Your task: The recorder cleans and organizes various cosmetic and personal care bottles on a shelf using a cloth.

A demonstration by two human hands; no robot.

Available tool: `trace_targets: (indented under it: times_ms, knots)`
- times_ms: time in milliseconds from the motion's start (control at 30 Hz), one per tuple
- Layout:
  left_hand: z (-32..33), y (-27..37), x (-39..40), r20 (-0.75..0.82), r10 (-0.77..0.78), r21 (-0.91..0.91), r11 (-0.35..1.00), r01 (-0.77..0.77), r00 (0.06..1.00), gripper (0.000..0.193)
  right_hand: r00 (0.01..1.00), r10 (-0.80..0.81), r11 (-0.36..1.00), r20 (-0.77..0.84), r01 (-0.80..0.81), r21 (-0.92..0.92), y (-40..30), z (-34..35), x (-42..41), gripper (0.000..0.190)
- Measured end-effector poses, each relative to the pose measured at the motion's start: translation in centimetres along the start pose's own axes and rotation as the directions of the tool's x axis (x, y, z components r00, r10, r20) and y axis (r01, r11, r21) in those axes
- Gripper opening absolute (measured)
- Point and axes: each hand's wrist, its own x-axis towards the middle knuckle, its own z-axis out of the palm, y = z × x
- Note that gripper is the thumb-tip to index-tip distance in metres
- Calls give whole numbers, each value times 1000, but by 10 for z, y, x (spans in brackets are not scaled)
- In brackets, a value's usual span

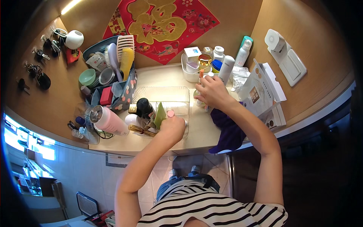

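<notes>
A clear ribbed plastic organizer (pixel 161 90) stands on the pale shelf top. Its near part holds a black-capped bottle (pixel 144 106), a green packet (pixel 160 115) and a small item with a pink top (pixel 170 113). My left hand (pixel 173 127) is over the near right part of that organizer, right by the pink-topped item; its fingertips are hidden, so any grip cannot be told. My right hand (pixel 211 90) is right of the organizer, fingers bent down among small upright tubes and bottles, one with an orange cap (pixel 201 73). Whether it holds one is unclear.
A white bin (pixel 187 74) of jars stands behind my right hand. Purple cloth (pixel 228 130) lies under my right forearm, beside an opened white box (pixel 255 88). At left are a blue basket (pixel 127 90) with brushes and combs, and a pink hair dryer or bottle-like appliance (pixel 112 122). Keys hang on the left wall.
</notes>
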Motion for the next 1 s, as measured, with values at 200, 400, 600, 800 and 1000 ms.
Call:
trace_targets:
  times_ms: [200,400,600,800,1000]
  knots:
    - [-15,9,-17,-82,-45,-16,999,44,996,13,991,-79,989,-104,91,120,1,-7,-11,36]
    - [-51,29,-76,-613,-38,-89,996,-21,789,18,984,-5,952,-177,59,301,9,-11,-18,30]
    - [-8,57,-44,-470,146,104,989,-109,870,12,882,331,852,-335,-127,508,19,-31,-30,13]
    - [33,75,14,-497,172,248,967,-51,851,6,867,430,809,-254,-244,535,-4,-49,-49,15]
    - [11,66,-47,-413,187,14,980,-199,891,9,958,241,744,-155,-80,664,-49,-62,-18,28]
